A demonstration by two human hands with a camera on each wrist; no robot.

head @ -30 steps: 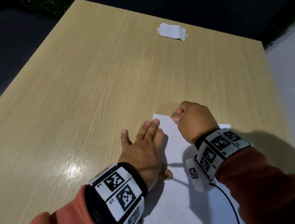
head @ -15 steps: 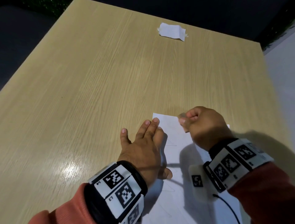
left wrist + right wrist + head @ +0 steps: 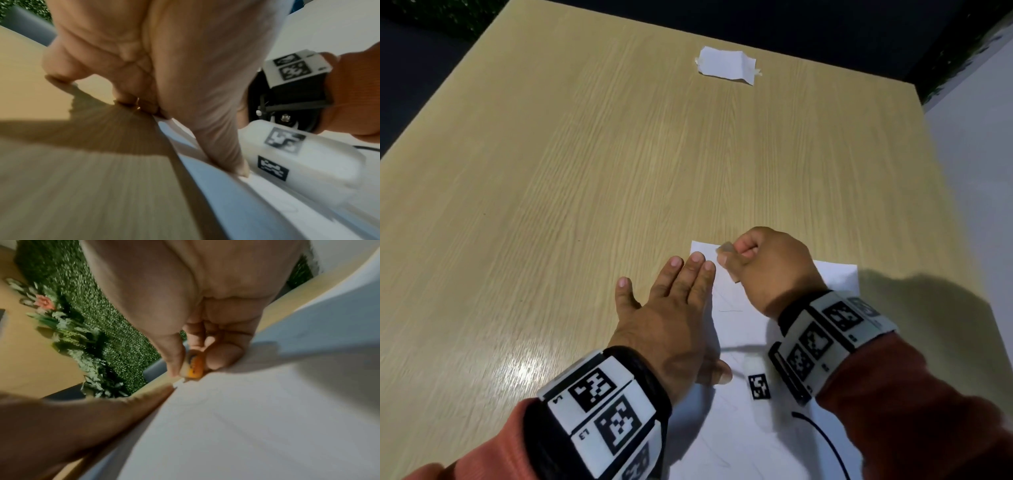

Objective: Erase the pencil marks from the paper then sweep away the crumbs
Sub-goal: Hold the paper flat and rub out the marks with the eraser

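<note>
The left hand (image 3: pixel 671 318) lies flat with straight fingers, pinning the left edge of the white paper (image 3: pixel 739 445) on the wooden table (image 3: pixel 585 171). The right hand (image 3: pixel 767 267) pinches an orange-labelled eraser (image 3: pixel 194 365) against the paper's far corner; its print is unreadable. The left wristband (image 3: pixel 599 411) reads "L3".

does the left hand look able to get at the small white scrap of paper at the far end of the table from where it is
Probably not without letting go: the left hand lies flat on the white sheet of paper, while the small white scrap of paper sits far across bare light wooden table. Nothing blocks the path.
</note>
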